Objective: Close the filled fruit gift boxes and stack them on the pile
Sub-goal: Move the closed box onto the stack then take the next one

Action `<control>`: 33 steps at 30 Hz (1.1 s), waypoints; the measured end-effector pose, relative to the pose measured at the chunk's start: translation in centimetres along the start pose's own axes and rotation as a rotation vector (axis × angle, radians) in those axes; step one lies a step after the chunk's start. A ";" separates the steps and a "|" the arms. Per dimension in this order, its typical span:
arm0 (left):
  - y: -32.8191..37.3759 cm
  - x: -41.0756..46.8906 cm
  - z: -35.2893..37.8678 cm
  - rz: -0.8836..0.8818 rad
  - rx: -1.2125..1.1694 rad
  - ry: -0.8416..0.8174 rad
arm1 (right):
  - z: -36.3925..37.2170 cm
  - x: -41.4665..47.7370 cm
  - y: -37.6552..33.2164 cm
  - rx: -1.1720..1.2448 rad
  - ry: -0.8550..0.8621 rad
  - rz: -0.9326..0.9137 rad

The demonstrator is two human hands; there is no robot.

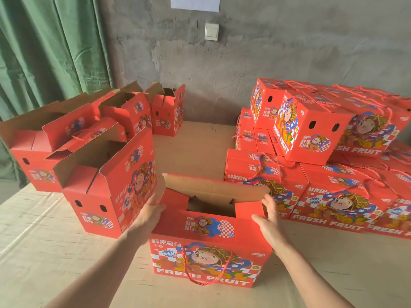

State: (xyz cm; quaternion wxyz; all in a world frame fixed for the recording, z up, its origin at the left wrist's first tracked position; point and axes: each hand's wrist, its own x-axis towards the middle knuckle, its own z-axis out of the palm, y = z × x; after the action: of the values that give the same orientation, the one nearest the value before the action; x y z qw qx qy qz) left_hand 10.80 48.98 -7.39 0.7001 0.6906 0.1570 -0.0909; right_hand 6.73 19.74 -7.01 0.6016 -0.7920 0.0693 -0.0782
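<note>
Two hands bracketed one red fruit gift box (211,247) that stood at the near middle of the cardboard-covered table (66,252), its printed front and red rope handle (201,280) facing the person. The left hand (151,211) lay flat against the box's left end, thumb at the top corner. The right hand (268,215) lay against the right end with straight fingers reaching up to the edge of the far flap (213,190); neither hand clenched on anything. The near flap (209,225) was already folded down over the opening, while the far flap stood upright, brown side showing. The gap between them was too dark to tell what lay inside. Judging from that, the step in hand was closing the top. It would go best if both ends were tucked inward first, evenly, and the far flap then brought forward and down to meet the near flap squarely, with the box kept from sliding on the smooth board. Pressing one end ahead of the other would likely skew the lid. Just to the left stood an open gift box (111,192), with several more open ones (131,112) behind it. To the right rose the pile of closed boxes (311,134), the place for this one. Behind were a grey wall (244,52), a light switch (211,31) and a green curtain (44,52).
</note>
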 end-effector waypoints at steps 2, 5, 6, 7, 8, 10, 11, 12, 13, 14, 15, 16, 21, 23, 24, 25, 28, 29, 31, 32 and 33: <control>-0.3 -0.3 0.1 0.183 0.043 0.016 | -0.4 -0.1 0.4 0.034 -0.036 -0.019; -0.5 -0.8 0.1 0.360 0.037 -0.021 | -1.6 -0.3 0.6 0.043 -0.165 -0.039; -0.6 -1.0 0.0 0.415 0.044 -0.063 | -2.1 -0.3 0.3 0.030 -0.226 -0.038; -0.5 -1.2 -0.2 0.460 0.094 -0.106 | -2.6 -0.2 0.2 0.007 -0.279 -0.032; -0.4 -1.4 -0.4 0.488 0.205 -0.130 | -3.2 0.0 0.1 -0.031 -0.316 -0.027; -0.1 -1.2 -0.6 0.505 0.506 -0.110 | -3.9 0.4 -0.2 -0.124 -0.344 -0.012; 0.2 -0.8 -0.4 0.517 0.641 -0.077 | -4.0 0.7 0.0 -0.170 -0.322 -0.019; 0.7 -0.4 -0.1 0.537 0.776 -0.030 | -4.0 0.9 0.2 -0.241 -0.281 -0.059; 1.2 0.0 0.2 0.569 0.906 0.012 | -3.9 1.1 0.5 -0.326 -0.246 -0.122; 1.9 0.6 0.4 0.593 1.020 0.021 | -3.8 1.1 0.8 -0.400 -0.230 -0.183; 2.5 1.2 0.4 0.611 1.129 -0.013 | -3.7 1.0 1.0 -0.460 -0.240 -0.228; 3.1 1.9 0.3 0.611 1.238 -0.085 | -3.7 0.9 1.1 -0.504 -0.270 -0.248; 4.3 3.9 -0.2 0.486 1.364 -0.388 | -4.4 1.2 0.7 -0.630 -0.423 -0.223; 4.2 4.2 0.0 0.537 1.397 -0.383 | -4.7 1.7 0.3 -0.691 -0.449 -0.226; 4.2 4.3 0.1 0.566 1.428 -0.370 | -4.8 1.9 0.2 -0.703 -0.441 -0.235; 4.2 4.4 0.2 0.587 1.459 -0.362 | -4.7 2.0 0.1 -0.704 -0.424 -0.249; 4.3 4.1 0.4 0.605 1.538 -0.368 | -4.4 2.0 0.3 -0.697 -0.364 -0.315; 4.3 3.8 0.4 0.604 1.554 -0.376 | -4.3 1.9 0.5 -0.690 -0.346 -0.332; 4.4 3.4 0.3 0.632 1.574 -0.388 | -4.1 1.8 0.7 -0.676 -0.319 -0.350; 4.5 3.3 0.3 0.647 1.583 -0.388 | -4.1 1.7 0.8 -0.674 -0.309 -0.352; 4.5 3.2 0.3 0.659 1.588 -0.382 | -4.1 1.7 0.8 -0.680 -0.300 -0.354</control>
State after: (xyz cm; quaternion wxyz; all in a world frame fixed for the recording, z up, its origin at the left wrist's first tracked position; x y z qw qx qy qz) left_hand 15.38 49.13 -4.33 0.0180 0.9566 -0.2795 -0.0806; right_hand 7.51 15.35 -6.66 0.2862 -0.9479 -0.1348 -0.0367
